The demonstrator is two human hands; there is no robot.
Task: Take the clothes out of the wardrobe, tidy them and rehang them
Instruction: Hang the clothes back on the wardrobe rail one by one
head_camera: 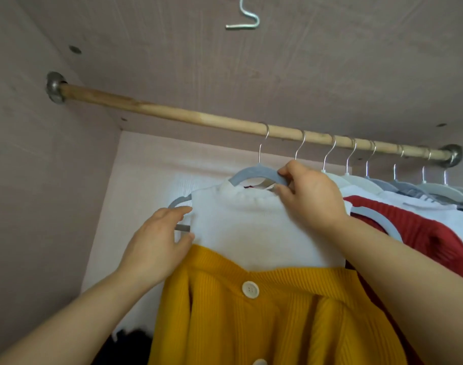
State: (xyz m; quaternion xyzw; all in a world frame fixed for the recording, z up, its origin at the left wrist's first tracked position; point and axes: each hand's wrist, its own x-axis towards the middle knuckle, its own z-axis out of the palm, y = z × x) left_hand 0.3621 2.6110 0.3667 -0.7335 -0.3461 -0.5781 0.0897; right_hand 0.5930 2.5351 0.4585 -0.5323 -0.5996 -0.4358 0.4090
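In the middle of the frame a white sweater point(251, 227) hangs on a grey hanger point(251, 173), whose hook sits over the wooden rail point(172, 114). A yellow cardigan point(251, 325) with a white button point(250, 289) covers the lower part of the sweater. The right hand point(312, 196) grips the hanger's arm just right of the neck, fingers curled round it. The left hand point(159, 241), left of centre, pinches the sweater's shoulder edge between thumb and fingers, perhaps catching the hanger's end too. A red garment point(422, 233) and further hangers point(369, 180) crowd the rail towards the right.
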